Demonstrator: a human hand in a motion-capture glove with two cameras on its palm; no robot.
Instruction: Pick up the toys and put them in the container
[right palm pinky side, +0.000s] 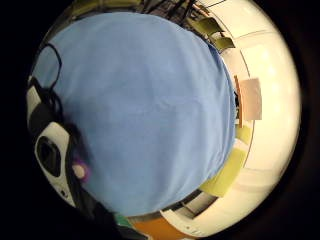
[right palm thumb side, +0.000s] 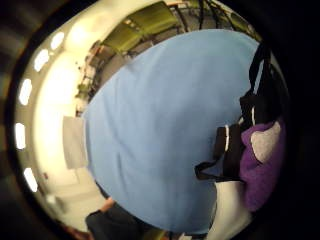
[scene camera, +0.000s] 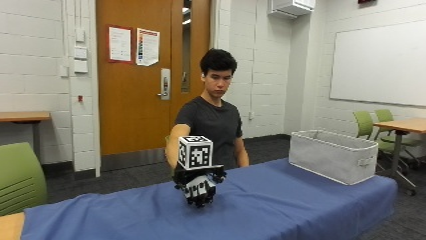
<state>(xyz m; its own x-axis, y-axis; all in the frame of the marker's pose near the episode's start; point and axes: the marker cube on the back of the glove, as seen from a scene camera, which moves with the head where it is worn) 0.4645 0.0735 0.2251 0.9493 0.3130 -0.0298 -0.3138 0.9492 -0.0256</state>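
Observation:
My gloved right hand (scene camera: 200, 189) hangs just above the blue-covered table (scene camera: 279, 205), left of its middle, fingers pointing down and curled. A purple plush toy (right palm thumb side: 260, 165) with a grey patch sits against the palm straps, and the fingers hold it. A small bit of that purple toy (right palm pinky side: 80, 170) also shows in the little finger side view. From outside the toy is hidden by the glove. The grey fabric container (scene camera: 333, 155) stands open on the table's far right end, well away from the hand.
Blue cloth (right palm pinky side: 145, 110) fills both palm views under the hand. The person (scene camera: 210, 120) stands behind the table. Green chairs (scene camera: 16, 175) and a wooden desk (scene camera: 403, 125) stand off to the sides.

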